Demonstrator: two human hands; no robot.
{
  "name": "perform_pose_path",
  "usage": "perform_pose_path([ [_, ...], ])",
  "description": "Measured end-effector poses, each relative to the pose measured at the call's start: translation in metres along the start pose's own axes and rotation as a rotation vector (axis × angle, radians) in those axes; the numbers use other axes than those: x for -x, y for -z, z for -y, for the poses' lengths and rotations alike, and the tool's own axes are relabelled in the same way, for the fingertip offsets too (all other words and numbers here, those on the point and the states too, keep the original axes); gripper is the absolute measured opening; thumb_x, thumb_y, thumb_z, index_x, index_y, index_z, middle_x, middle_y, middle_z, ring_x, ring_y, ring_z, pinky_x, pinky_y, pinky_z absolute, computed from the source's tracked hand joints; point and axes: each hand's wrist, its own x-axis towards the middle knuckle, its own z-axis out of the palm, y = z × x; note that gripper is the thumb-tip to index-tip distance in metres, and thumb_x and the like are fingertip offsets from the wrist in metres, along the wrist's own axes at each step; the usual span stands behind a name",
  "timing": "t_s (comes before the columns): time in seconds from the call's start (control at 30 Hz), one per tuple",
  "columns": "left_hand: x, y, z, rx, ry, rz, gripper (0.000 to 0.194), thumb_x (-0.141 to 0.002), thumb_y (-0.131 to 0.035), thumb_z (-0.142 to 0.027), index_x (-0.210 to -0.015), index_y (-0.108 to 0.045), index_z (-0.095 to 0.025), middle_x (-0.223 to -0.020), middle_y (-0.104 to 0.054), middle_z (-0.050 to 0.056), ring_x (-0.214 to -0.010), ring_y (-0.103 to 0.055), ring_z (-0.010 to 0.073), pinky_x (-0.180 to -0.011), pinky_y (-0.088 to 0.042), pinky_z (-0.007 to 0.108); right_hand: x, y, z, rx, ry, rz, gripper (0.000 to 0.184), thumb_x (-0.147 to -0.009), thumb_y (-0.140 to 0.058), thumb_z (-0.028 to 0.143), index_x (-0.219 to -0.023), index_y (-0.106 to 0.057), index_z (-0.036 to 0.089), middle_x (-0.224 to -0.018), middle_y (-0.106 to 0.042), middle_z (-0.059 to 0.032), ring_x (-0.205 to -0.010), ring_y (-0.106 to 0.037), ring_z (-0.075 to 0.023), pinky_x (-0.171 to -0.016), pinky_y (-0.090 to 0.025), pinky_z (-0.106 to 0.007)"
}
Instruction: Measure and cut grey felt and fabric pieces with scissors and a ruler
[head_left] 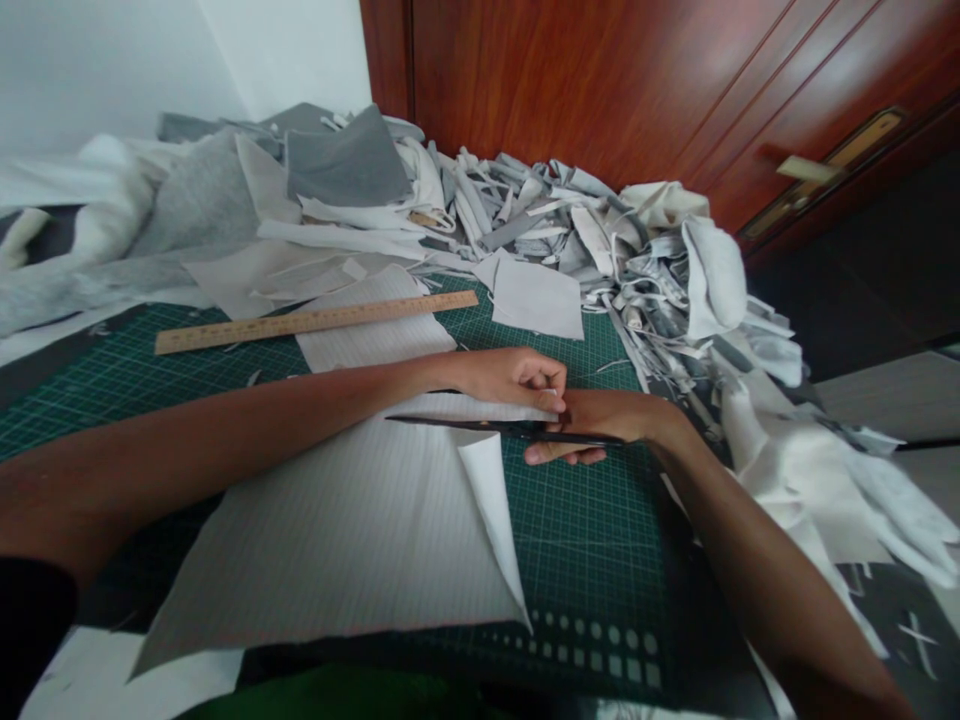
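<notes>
A light grey, faintly striped sheet of fabric point(352, 540) spreads over the green cutting mat point(592, 560), its right edge curled up to show a white back. My right hand point(574, 430) grips a pair of black scissors point(510, 431), whose long blades point left along a slit in the fabric. Just above the blades, my left hand point(529, 380) is closed, pinching the end of a narrow fabric strip point(480, 408) between thumb and fingers. My hands are close together, the left partly in front of the right wrist.
A wooden ruler point(315, 321) lies across a fabric piece beyond my left forearm. Behind it, grey and white scraps point(525, 205) are heaped against a brown door point(570, 90). A square scrap point(538, 298) rests on the mat's far side, and more cloth point(795, 470) lies at right.
</notes>
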Motion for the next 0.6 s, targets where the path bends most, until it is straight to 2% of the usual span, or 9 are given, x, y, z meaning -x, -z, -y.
perform_pose_path([
  [0.17, 0.000, 0.000, 0.003, -0.004, 0.028, 0.002, 0.036, -0.089, -0.079, -0.048, -0.083, -0.059, -0.018, -0.070, -0.066, -0.002, -0.056, -0.051, 0.0081, -0.052, -0.033, 0.021, -0.001, -0.001, -0.002, -0.008, 0.003, -0.022, 0.071, -0.079, -0.060, 0.088, -0.062, -0.051, 0.020, -0.049, -0.049, 0.0050, -0.047, -0.046, -0.0086, -0.050, -0.036, -0.025],
  [0.37, 0.000, 0.002, 0.010, -0.014, 0.013, 0.020, 0.038, -0.090, -0.076, -0.053, -0.086, -0.059, -0.019, -0.080, -0.072, 0.001, -0.070, -0.063, 0.0114, -0.062, -0.041, 0.023, -0.002, -0.003, -0.001, -0.024, 0.031, -0.035, 0.070, -0.077, -0.062, 0.087, -0.063, -0.049, 0.020, -0.053, -0.051, 0.0050, -0.045, -0.045, -0.0067, -0.048, -0.036, -0.024],
  [0.6, -0.002, 0.002, 0.007, -0.018, 0.041, -0.015, 0.042, -0.083, -0.082, -0.054, -0.082, -0.061, -0.018, -0.074, -0.070, 0.000, -0.068, -0.063, 0.0122, -0.063, -0.042, 0.024, -0.002, -0.003, 0.000, -0.044, 0.049, -0.031, 0.069, -0.079, -0.063, 0.085, -0.062, -0.049, 0.020, -0.050, -0.050, 0.0059, -0.043, -0.044, -0.0062, -0.047, -0.035, -0.023],
])
